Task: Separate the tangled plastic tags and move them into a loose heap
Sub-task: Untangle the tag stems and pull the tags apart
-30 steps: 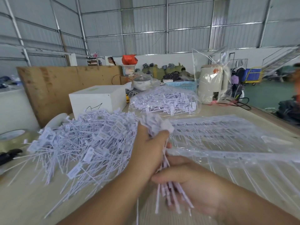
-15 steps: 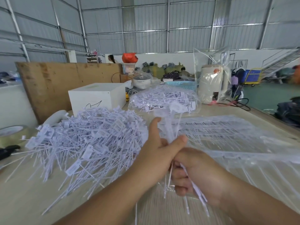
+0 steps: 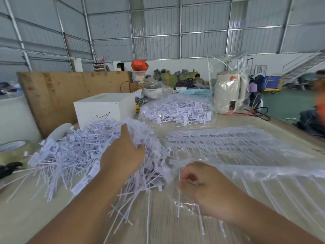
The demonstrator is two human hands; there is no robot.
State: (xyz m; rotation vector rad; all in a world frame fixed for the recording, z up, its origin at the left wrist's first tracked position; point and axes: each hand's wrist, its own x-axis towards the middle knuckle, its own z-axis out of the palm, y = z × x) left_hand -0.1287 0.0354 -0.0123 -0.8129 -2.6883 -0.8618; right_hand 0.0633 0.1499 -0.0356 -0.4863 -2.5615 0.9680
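Tabletop heap (image 3: 70, 155) under left hand (image 3: 121, 155)

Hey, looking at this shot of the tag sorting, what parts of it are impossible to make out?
1. Head view: left hand lies on the loose heap; its fingertips and any tags under the palm are hidden.
2. Right hand pinches tag stems; how many is lost to blur and the clear plastic bag.
3. Print on the tags: too small.
4. Tape roll and black tool: cut off by the left edge.
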